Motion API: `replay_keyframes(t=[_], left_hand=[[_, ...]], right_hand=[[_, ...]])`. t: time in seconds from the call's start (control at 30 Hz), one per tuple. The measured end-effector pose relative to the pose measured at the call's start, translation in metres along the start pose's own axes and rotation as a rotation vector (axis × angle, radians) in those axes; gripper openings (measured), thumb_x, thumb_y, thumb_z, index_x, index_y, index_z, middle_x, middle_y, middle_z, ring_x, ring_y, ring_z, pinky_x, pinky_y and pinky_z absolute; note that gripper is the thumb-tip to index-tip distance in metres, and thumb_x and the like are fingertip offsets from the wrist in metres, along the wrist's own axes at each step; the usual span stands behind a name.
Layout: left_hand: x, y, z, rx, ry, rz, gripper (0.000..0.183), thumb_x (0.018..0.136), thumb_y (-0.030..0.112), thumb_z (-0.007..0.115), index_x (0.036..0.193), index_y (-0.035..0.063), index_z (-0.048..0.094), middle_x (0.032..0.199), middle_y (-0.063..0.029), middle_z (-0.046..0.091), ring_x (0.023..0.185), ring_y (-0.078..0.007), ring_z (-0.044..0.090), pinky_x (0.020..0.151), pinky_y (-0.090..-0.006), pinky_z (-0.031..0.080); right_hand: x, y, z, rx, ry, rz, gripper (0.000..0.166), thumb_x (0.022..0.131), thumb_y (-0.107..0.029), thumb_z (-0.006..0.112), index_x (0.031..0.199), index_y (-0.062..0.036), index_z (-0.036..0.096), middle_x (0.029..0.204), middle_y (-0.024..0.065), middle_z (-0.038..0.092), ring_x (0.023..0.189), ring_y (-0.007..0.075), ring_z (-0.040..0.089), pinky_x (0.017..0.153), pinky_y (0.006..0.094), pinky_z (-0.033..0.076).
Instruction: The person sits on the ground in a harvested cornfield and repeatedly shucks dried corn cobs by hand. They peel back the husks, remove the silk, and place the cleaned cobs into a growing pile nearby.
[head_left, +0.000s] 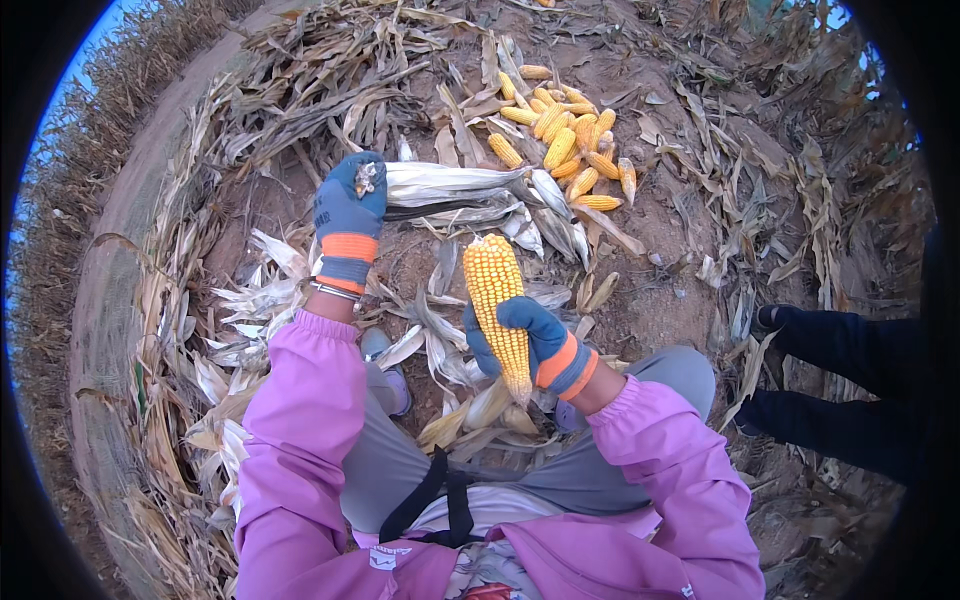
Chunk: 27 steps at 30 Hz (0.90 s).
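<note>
My right hand (551, 341), in a blue rubber-coated work glove with an orange-striped cuff, grips a bare yellow ear of corn (495, 277). The ear stands nearly upright in the picture, its narrow tip towards me. To the left and farther out, my gloved left hand (349, 191) is closed around the stub end of a bunch of pale dry corn husks (450, 184). The husks trail off to the right, away from the fist. Beyond them lies a heap of husked yellow ears (559, 131) on the soil.
Loose husks (439, 337) litter the ground between my feet. Dry stalks and leaves (322, 82) are piled ahead and along the left. Another person's dark-trousered legs (840, 382) are close on my right. Standing dry corn (60, 225) borders the far left.
</note>
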<state>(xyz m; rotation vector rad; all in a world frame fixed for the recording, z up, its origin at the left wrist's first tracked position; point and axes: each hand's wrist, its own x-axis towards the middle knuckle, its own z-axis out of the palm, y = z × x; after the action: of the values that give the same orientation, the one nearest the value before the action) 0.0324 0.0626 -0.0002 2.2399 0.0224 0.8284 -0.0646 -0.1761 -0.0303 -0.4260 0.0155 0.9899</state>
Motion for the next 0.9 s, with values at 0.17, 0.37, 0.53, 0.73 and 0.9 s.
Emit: replay_keyframes(t=[0.17,0.37,0.53,0.73,0.9], left_hand=[[0.008,-0.012,-0.017,0.241,-0.073,0.04,0.029,0.073,0.032,0.064,0.089,0.0069,0.062,0.08,-0.0151,0.062,0.071,-0.0302,0.059,0.066,-0.0344,0.046],[0.02,-0.036,-0.052,0.583,-0.146,-0.091,0.04,0.072,0.04,0.063,0.098,0.0096,0.06,0.091,-0.0147,0.061,0.082,-0.0315,0.059,0.073,-0.0367,0.045],[0.025,-0.103,-0.102,0.892,-0.229,-0.374,0.05,0.07,0.04,0.063,0.111,0.0123,0.054,0.105,-0.0135,0.058,0.098,-0.0302,0.055,0.082,-0.0401,0.042],[0.018,-0.109,-0.132,0.994,-0.236,-0.531,0.064,0.067,0.04,0.067,0.122,0.0149,0.046,0.122,-0.0125,0.047,0.11,-0.0298,0.047,0.088,-0.0429,0.039],[0.018,-0.104,-0.129,0.946,-0.17,-0.405,0.063,0.068,0.041,0.066,0.121,0.0152,0.046,0.123,-0.0128,0.046,0.11,-0.0305,0.047,0.089,-0.0426,0.038]], right_hand=[[0.015,0.007,-0.026,-0.235,0.307,0.055,0.032,0.072,-0.028,0.064,0.09,-0.0032,0.054,0.072,0.0073,0.056,0.055,0.0173,0.056,0.049,0.0293,0.047],[0.025,0.019,-0.081,-0.256,0.628,-0.053,0.028,0.071,-0.024,0.069,0.086,-0.0039,0.055,0.068,0.0077,0.057,0.055,0.0192,0.056,0.049,0.0313,0.048],[0.026,0.024,-0.116,-0.136,0.771,0.026,0.026,0.071,-0.021,0.07,0.081,-0.0028,0.054,0.063,0.0112,0.054,0.045,0.0223,0.052,0.039,0.0334,0.043],[0.028,0.008,-0.152,-0.116,0.802,0.003,0.028,0.071,-0.025,0.07,0.079,-0.0041,0.052,0.06,0.0119,0.053,0.044,0.0247,0.052,0.037,0.0341,0.043],[0.045,-0.051,-0.18,0.004,0.853,-0.2,0.022,0.07,-0.016,0.07,0.083,-0.0108,0.054,0.068,0.0085,0.055,0.053,0.0254,0.053,0.043,0.0374,0.046]])
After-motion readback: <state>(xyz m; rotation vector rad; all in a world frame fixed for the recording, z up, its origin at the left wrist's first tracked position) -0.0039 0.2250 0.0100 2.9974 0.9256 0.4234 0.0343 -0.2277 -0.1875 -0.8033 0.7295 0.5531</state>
